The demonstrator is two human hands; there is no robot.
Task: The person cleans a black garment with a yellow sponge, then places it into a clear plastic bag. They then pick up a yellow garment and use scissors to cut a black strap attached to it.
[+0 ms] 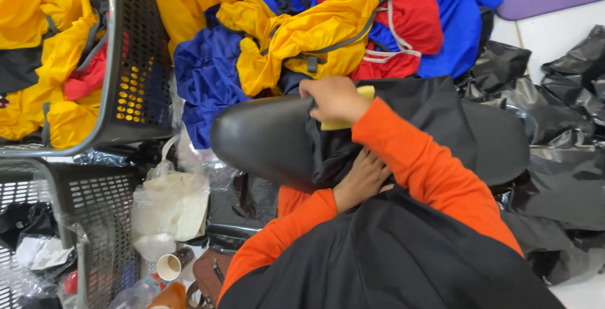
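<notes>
A black garment [409, 104] lies draped over a smooth black oval board [265, 135] in front of me. My right hand [334, 98] reaches to the board's far edge and grips a flat yellow piece [365, 91] together with the garment's edge. My left hand [362, 180] lies flat on the black fabric nearer my body, fingers spread and pressing down. Both arms are in orange sleeves. What the yellow piece is, I cannot tell.
A pile of yellow, blue and red jackets [328, 31] lies beyond the board. A grey mesh basket [126, 63] of yellow jackets stands at the left, another basket [94, 221] below it. Crumpled black plastic bags [561, 126] lie at the right, a clear bag [167, 205] and a paper cup [169, 266] at the lower left.
</notes>
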